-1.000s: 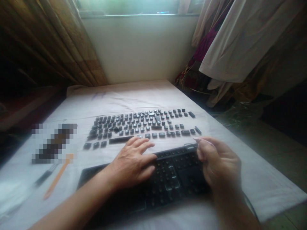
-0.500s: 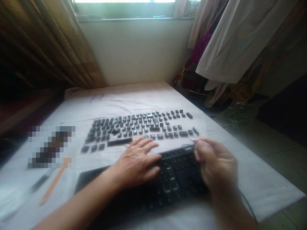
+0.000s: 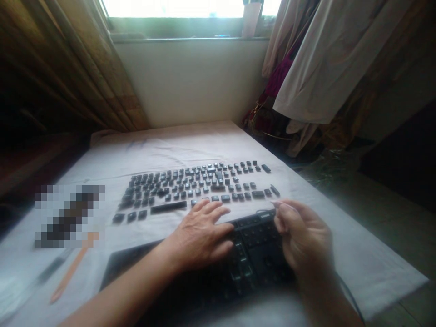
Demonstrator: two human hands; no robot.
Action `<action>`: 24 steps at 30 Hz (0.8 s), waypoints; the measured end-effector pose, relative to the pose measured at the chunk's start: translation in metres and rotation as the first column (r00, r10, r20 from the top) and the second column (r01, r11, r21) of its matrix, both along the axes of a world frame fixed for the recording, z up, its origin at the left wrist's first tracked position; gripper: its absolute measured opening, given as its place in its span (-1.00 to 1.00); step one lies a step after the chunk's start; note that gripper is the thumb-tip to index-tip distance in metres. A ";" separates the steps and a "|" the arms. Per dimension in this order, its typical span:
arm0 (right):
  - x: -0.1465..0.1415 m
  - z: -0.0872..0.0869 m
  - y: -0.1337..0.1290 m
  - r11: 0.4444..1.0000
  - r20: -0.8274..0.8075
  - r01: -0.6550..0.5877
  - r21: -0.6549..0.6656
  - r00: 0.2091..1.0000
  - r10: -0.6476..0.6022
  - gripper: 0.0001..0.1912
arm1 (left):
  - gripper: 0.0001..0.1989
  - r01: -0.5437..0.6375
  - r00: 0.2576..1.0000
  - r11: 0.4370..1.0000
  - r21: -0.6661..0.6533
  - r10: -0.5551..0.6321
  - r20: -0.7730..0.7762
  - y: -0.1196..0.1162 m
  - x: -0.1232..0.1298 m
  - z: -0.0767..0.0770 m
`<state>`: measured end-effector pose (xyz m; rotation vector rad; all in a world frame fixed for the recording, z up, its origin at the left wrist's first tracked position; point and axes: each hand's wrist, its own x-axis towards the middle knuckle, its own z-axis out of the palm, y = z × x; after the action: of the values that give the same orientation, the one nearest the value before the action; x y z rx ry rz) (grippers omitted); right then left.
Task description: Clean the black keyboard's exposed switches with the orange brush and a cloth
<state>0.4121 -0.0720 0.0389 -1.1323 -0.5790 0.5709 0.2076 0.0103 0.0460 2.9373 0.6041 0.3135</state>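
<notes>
A black keyboard base (image 3: 269, 250) without its keycaps lies at the front of the cloth-covered table. My left hand (image 3: 200, 234) rests over its back edge, fingers spread and holding nothing. At the base's right end my right hand (image 3: 303, 236) is closed in a pinch, with a small thin pale tip showing at its fingertips, too small to name. Loose black keycaps (image 3: 184, 181) are laid out in rows behind the base. A long black space bar key (image 3: 168, 207) lies just left of my left fingertips.
An orange stick (image 3: 70, 270) and a dark-handled brush (image 3: 54, 268) lie at the left, near a pixelated dark object (image 3: 70, 218). A cable (image 3: 350, 295) runs along the right. Clothes (image 3: 306, 68) hang beyond the table's right edge (image 3: 327, 195).
The view has tilted slightly upward, showing more of the window. My left hand has shifted a little to the right over the base; my right hand keeps its pinch.
</notes>
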 end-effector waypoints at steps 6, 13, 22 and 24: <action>0.009 0.001 0.007 0.999 -0.160 0.035 0.029 0.987 -0.030 -0.78 | -0.70 0.009 1.000 1.000 0.012 -0.009 0.013 0.000 0.001 -0.002; 0.020 0.002 0.007 0.995 -0.195 0.097 -0.039 0.975 -0.103 -0.68 | -0.62 -0.036 0.999 0.997 0.067 0.036 0.002 0.003 -0.020 0.002; 0.041 -0.007 -0.009 0.925 0.365 0.230 -0.302 0.925 -0.111 -0.64 | -0.70 -0.406 0.897 0.911 0.071 0.383 0.219 0.022 -0.178 -0.010; 0.045 -0.009 -0.009 0.908 0.393 0.272 -0.318 0.910 -0.135 -0.63 | -0.72 -0.548 0.793 0.836 0.017 0.512 0.331 0.022 -0.215 -0.023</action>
<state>0.4576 -0.0813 0.0299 -1.6564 -0.6733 0.2862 -0.0070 0.0325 0.0226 2.6569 1.3934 0.8783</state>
